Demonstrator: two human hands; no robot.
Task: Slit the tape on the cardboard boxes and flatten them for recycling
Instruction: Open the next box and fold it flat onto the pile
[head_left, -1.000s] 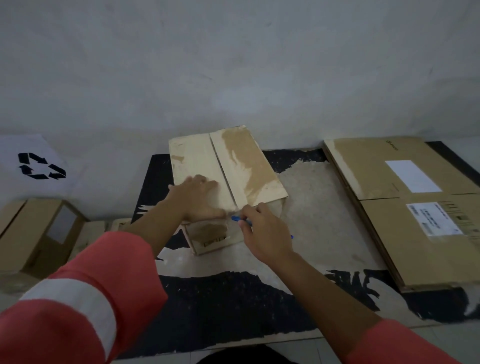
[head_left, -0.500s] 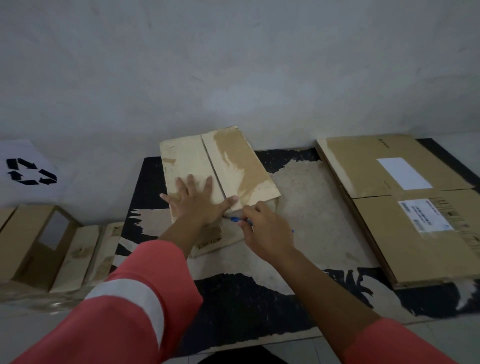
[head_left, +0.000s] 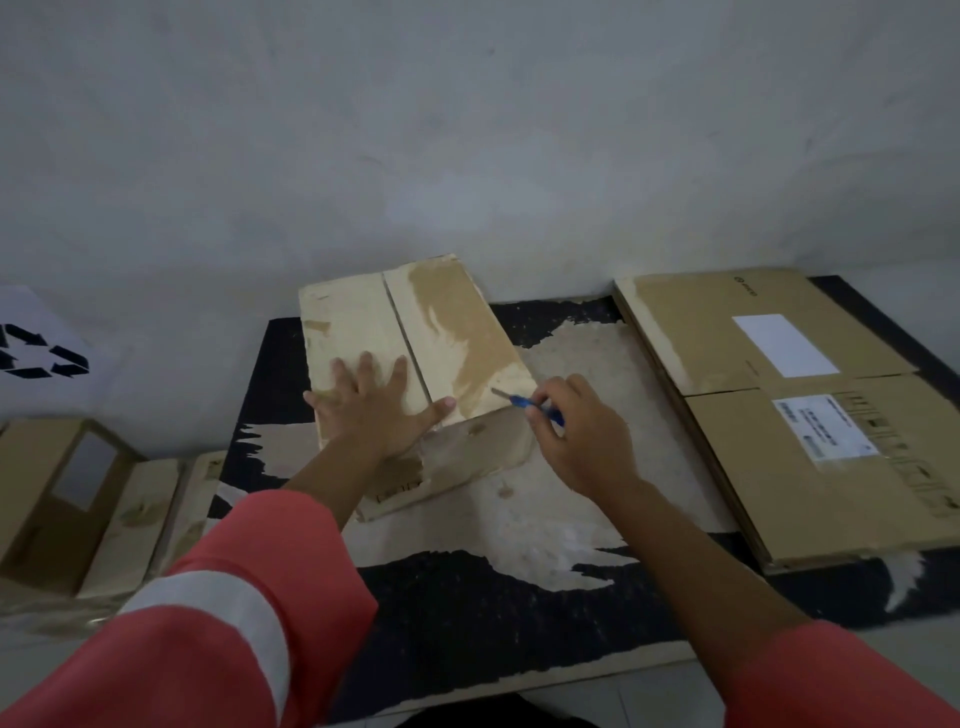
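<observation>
A: Your left hand (head_left: 376, 410) lies spread, palm down, on top of the small cardboard box (head_left: 353, 327), fingers straight and thumb reaching over the centre seam.

B: Your right hand (head_left: 582, 441) is curled, pinching the blue-handled cutter (head_left: 524, 402) between thumb and fingers, just beside the box's near right corner.

A: The cutter's long axis slants from your hand, with the blade tip pointing left and away from you at that corner. I cannot tell whether it touches the cardboard.

B: The box sits at the far side of the worn black mat (head_left: 467, 597), close to the wall. Its long axis and seam run away from you, leaning slightly left.

A: Flattened boxes (head_left: 779, 467) lie to your right.
</observation>
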